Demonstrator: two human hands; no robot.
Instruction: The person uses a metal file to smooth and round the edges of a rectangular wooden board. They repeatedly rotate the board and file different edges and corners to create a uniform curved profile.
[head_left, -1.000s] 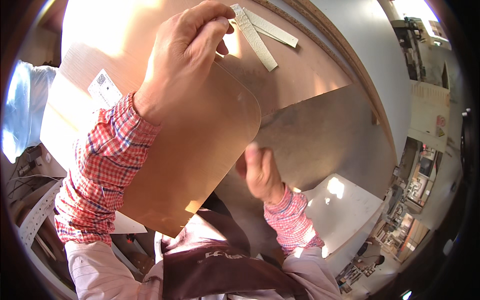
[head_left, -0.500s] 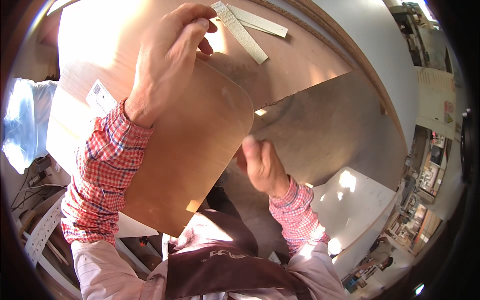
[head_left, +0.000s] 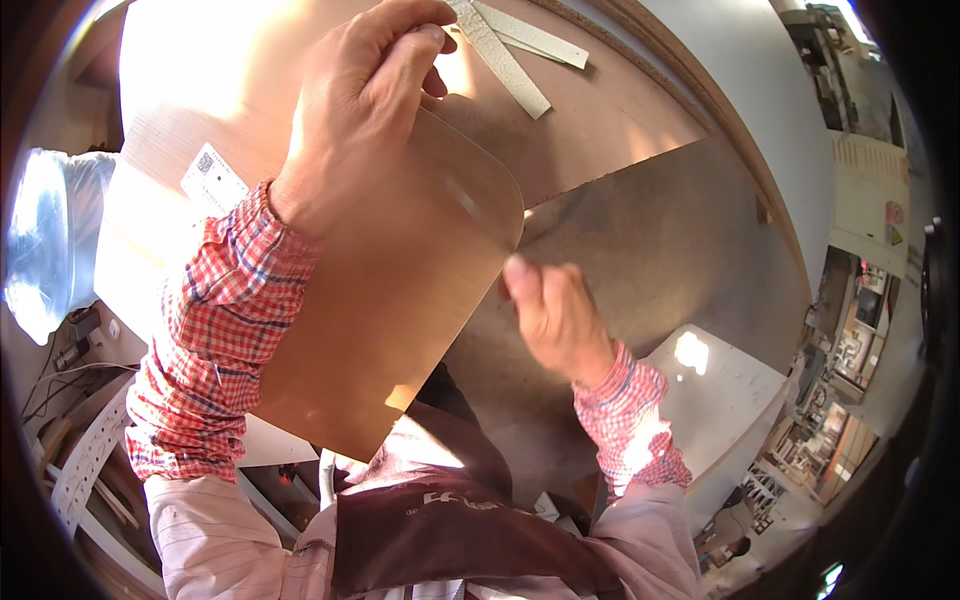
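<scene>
A brown wooden panel (head_left: 400, 290) with rounded corners stands tilted between me and the workbench. My left hand (head_left: 365, 105) grips its top edge, fingers curled over it. My right hand (head_left: 550, 315) is at the panel's right edge, thumb up and pressed against the rim just below the rounded corner; whether it holds anything small is hidden by blur. Both sleeves are red checked.
Below lies a large brown board (head_left: 620, 110) with two pale strips (head_left: 510, 50) on it at the top. A darker grey sheet (head_left: 660, 260) overlaps it on the right. A white label (head_left: 212, 178) sits at the left. A white tabletop (head_left: 720, 390) is at lower right.
My right hand has slid up along the panel's right edge toward the rounded corner. The left hand keeps its grip, and the panel has shifted slightly right in view.
</scene>
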